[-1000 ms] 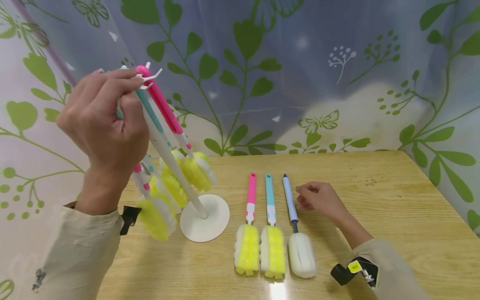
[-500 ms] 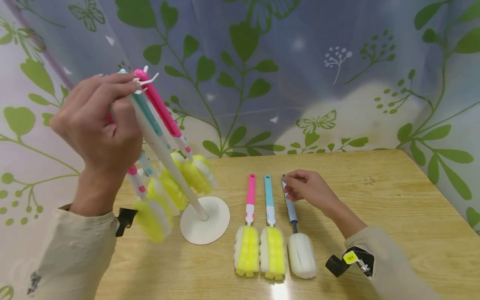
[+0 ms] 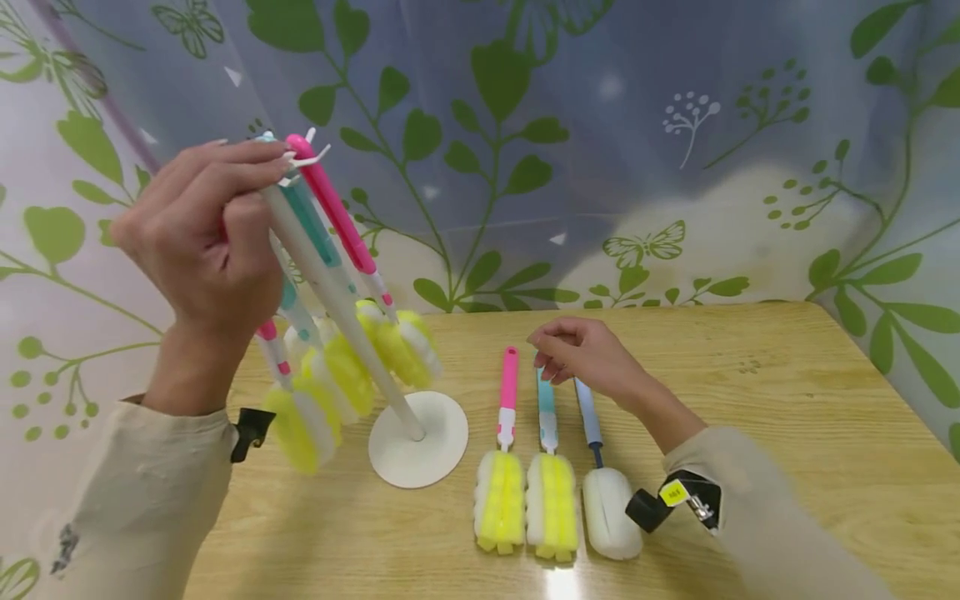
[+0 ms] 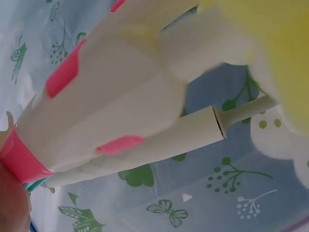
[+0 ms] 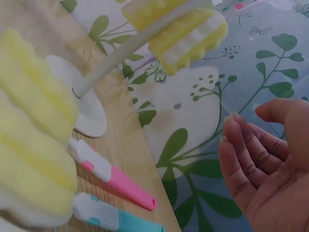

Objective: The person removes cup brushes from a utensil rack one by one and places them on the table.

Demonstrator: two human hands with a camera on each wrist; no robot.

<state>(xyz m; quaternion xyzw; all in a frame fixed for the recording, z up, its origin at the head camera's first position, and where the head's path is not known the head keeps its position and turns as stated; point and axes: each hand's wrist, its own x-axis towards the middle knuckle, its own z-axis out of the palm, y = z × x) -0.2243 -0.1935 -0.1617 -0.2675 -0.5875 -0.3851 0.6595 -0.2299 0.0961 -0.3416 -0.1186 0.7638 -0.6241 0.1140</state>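
Note:
My left hand (image 3: pixel 213 229) grips the top of a white brush stand (image 3: pixel 352 321), its fingers curled by the hooks. Several pink- and turquoise-handled sponge brushes (image 3: pixel 330 217) hang there, their yellow-white heads below. Close up in the left wrist view is a pink-and-white handle (image 4: pixel 106 96); what the fingers enclose is partly hidden. On the table lie a pink brush (image 3: pixel 507 400), a turquoise brush (image 3: pixel 548 417) and a blue-handled brush with a white sponge (image 3: pixel 611 512). Above the turquoise and blue handle tops hovers my right hand (image 3: pixel 592 354); its loosely bent fingers (image 5: pixel 256 150) hold nothing.
A round white base (image 3: pixel 442 454) carries the stand's pole, left of the lying brushes. The wooden table (image 3: pixel 750 433) reaches back to a leaf-patterned cloth (image 3: pixel 675 242). Both sleeves bear black wrist mounts (image 3: pixel 690 500).
From beside the blue-handled brush, my right hand has moved left over it to the turquoise handle's top. My left hand stays at the stand's top. The lying brushes keep their places.

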